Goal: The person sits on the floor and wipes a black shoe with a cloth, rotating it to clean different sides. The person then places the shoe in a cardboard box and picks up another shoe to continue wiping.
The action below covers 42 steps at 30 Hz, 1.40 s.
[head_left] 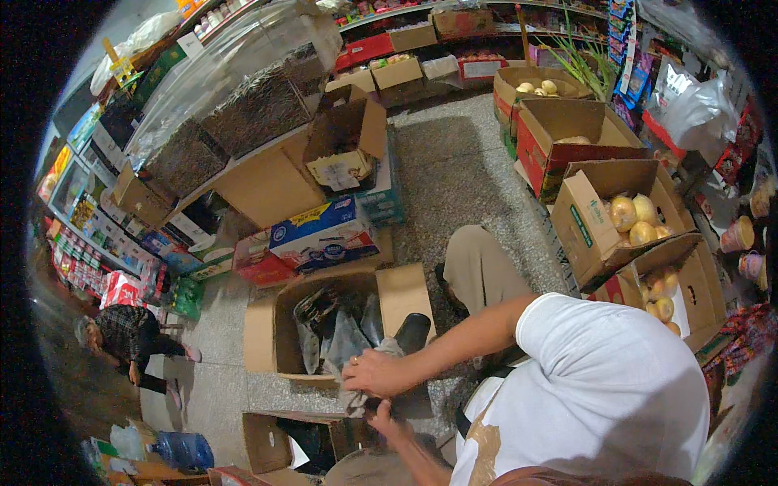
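Observation:
My right hand (pixel 378 373), with a ring on one finger, is closed on a crumpled grey cloth (pixel 353 399) at the near edge of an open cardboard box (pixel 261 344). Just below it, my left hand (pixel 391 423) has its thumb raised and its fingers curled against something dark, mostly hidden. A black rounded thing, like the toe of a boot (pixel 414 330), sticks up beyond my right wrist; whether it joins what I hold cannot be told. Inside the box lie clear plastic bags (pixel 347 336) with dark contents.
Another open carton (pixel 263 441) stands near my left knee. Beyond the box is a blue-and-white printed carton (pixel 324 233). Cartons of round yellowish fruit (pixel 642 232) line the right. A seated person (pixel 130 340) is at far left, near a blue water bottle (pixel 180 450).

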### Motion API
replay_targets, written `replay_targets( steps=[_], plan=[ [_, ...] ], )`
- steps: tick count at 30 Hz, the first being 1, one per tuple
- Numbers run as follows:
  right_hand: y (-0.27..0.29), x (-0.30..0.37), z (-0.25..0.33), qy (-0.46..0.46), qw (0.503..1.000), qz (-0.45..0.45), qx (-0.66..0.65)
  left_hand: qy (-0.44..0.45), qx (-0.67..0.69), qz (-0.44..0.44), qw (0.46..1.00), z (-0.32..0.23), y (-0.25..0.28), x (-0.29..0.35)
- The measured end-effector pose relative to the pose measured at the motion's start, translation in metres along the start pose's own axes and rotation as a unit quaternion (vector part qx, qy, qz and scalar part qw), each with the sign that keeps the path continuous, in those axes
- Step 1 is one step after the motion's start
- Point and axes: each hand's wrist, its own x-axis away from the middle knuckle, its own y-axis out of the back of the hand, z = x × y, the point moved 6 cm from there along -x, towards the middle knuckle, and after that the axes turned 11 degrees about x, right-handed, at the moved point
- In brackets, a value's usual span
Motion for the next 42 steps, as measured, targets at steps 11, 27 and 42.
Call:
replay_targets(
  steps=[11,27,42],
  plan=[
    [-0.022,-0.023,-0.133,-0.131,0.949,0.27,-0.1,0.021,-0.052,0.11,0.992,-0.008,-0.001,-0.011],
    [0.023,-0.039,-0.07,-0.023,0.959,0.097,-0.265,-0.009,0.1,0.079,0.992,-0.026,-0.027,-0.013],
    [-0.018,0.015,-0.202,-0.197,0.94,0.21,-0.181,0.016,0.141,0.092,0.986,-0.022,0.003,-0.011]
  ],
)
